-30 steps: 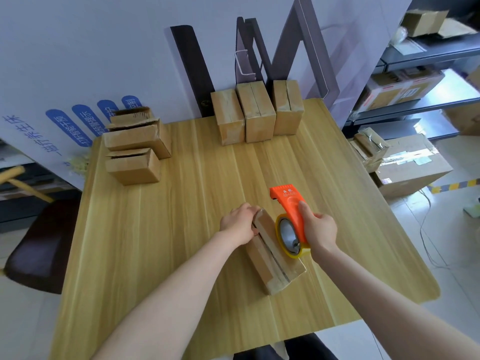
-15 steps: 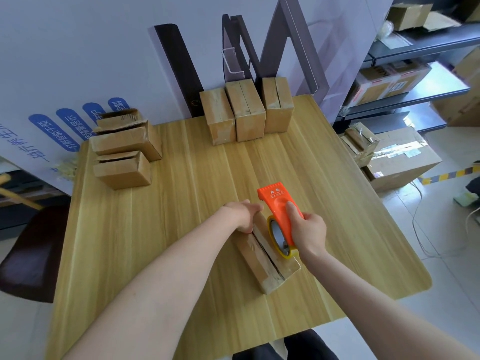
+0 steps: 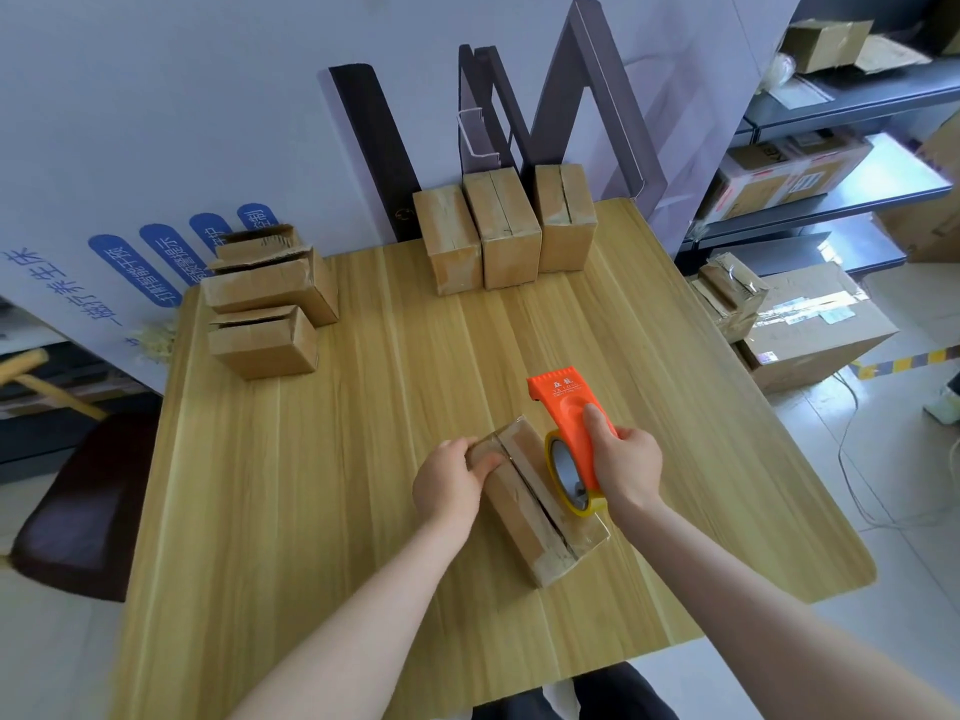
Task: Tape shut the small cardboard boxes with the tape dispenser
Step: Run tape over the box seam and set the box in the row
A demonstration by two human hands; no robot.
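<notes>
Left hand (image 3: 448, 485) steadies box (image 3: 535, 506) (dispenser (image 3: 571, 433) right-held).

Tape dispenser (image 3: 569, 423), in right hand (image 3: 628, 467): bright orange body, yellow-edged tape roll (image 3: 566, 475) with grey core.
Cardboard box (image 3: 535, 501), between both hands: plain tan-brown.
Counter (image 3: 332, 459), under the hands: pale yellow wood grain, lengthwise stripes.
Wall panel (image 3: 156, 122), beyond the left hand (image 3: 449, 485): white, blue ovals with white lettering.

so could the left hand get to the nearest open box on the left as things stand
Probably yes. The table between the left hand and that open box is bare, so nothing blocks the way, but the hand must first let go of the box it is steadying.
</notes>
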